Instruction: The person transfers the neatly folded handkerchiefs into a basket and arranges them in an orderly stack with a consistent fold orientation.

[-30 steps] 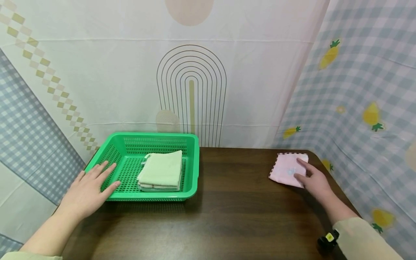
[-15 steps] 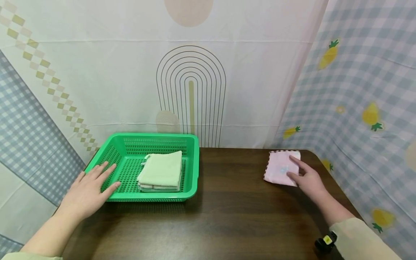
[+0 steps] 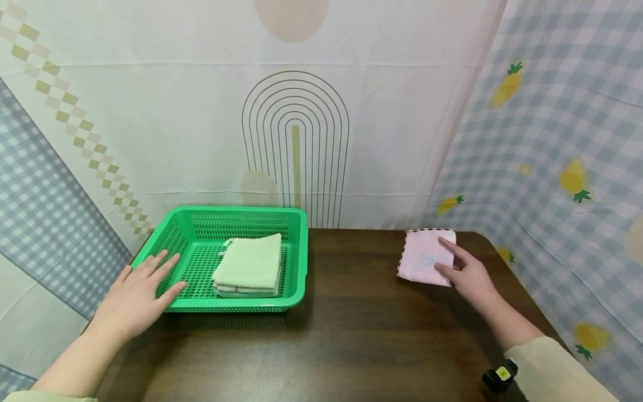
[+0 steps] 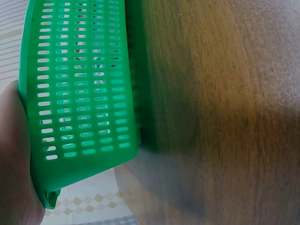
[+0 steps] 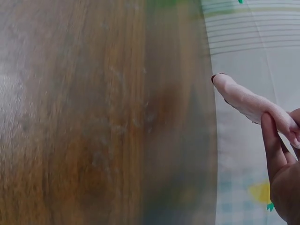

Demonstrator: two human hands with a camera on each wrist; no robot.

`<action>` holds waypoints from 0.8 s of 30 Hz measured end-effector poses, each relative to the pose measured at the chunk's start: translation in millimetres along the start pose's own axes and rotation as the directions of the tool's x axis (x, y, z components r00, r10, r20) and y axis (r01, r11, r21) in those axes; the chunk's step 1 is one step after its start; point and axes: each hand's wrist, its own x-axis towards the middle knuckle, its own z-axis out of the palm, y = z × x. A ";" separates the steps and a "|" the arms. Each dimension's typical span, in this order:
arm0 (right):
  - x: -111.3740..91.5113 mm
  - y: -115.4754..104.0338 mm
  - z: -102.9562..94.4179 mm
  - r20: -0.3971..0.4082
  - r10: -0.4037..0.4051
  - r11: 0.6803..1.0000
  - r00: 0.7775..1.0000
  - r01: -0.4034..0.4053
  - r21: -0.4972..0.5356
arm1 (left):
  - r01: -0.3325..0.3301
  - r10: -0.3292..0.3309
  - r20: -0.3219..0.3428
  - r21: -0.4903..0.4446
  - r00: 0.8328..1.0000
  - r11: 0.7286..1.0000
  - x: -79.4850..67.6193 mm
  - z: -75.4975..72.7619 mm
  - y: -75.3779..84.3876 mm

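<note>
At the right of the head view, my right hand (image 3: 466, 273) pinches a folded pink towel (image 3: 419, 262) with dark-and-white checked edging by its right side. The right wrist view shows the same towel (image 5: 255, 104) edge-on, with the thumb along one face and space between it and the table. My left hand (image 3: 133, 296) lies with spread fingers over the front left corner of a green plastic basket (image 3: 236, 303). In the basket, toward its right side, sits a stack of folded towels (image 3: 249, 262), pale green on top. The left wrist view shows the basket's slotted wall (image 4: 84, 93).
A dark brown wooden table (image 3: 351, 335) carries the basket. Behind it hangs a white curtain (image 3: 392, 128) with line arches. A blue checked curtain (image 3: 542, 184) with yellow fruit prints runs along the right edge.
My right hand has moved the pink towel a little to the left and slightly up in the head view, away from the table's right edge. The left hand and basket have stayed put.
</note>
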 end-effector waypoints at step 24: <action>-3.3 -33.7 18.5 0.011 -0.045 0.996 0.999 0.044 0.078 | 0.005 -0.005 -0.001 0.004 1.000 1.000 0.8 1.8 -1.7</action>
